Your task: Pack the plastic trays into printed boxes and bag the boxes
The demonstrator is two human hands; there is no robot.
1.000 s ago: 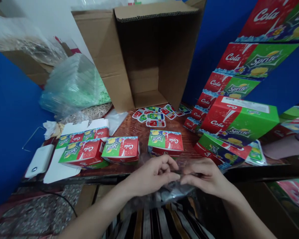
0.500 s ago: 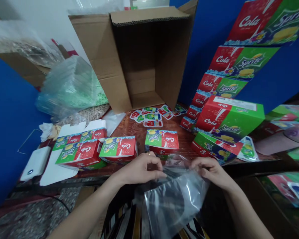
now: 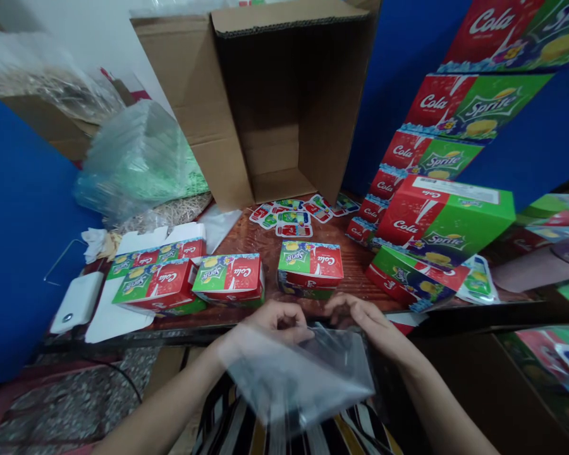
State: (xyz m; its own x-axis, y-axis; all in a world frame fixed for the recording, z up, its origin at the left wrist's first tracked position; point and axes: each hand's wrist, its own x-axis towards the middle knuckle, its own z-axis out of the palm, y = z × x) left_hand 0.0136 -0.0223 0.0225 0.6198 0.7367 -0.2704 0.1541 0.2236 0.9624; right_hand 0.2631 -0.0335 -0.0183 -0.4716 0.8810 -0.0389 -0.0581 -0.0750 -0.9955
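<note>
A clear plastic bag point(image 3: 298, 376) hangs over my lap, just in front of the table's near edge. My left hand point(image 3: 270, 325) pinches its top edge with curled fingers. My right hand point(image 3: 360, 319) grips the same edge from the other side, fingers bent over the film. Just beyond my hands a small red and green Cola/Sprite box point(image 3: 310, 266) stands on the brown table point(image 3: 256, 243). Two more such boxes point(image 3: 228, 278) point(image 3: 156, 287) lie to its left.
A big open cardboard carton point(image 3: 275, 101) lies on its side at the back. Small printed cards point(image 3: 291, 218) are scattered before it. Larger Cola/Sprite boxes point(image 3: 443, 221) stack up on the right. A bagged bundle point(image 3: 137, 161) and a white device point(image 3: 76, 306) sit left.
The bag has been pulled up and spread between my hands, its film now covering my left wrist. Both hands have drawn closer to the table's edge.
</note>
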